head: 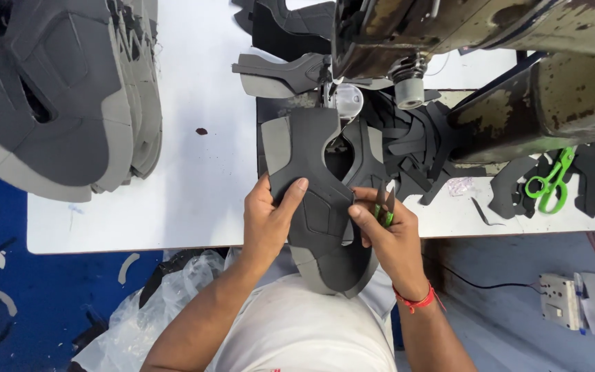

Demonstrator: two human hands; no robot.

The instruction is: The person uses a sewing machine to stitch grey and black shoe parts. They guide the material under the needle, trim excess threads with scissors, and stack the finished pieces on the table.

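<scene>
Hands meet on a dark grey shoe upper that lies over the near edge of the white counter, its far end under the sewing machine. The left hand pinches its left edge in a closed grip, thumb on top. The right hand presses the panel's right side while its grip clasps small green-handled snips. Green scissors lie well apart to the right; stacked grey uppers sit far left.
</scene>
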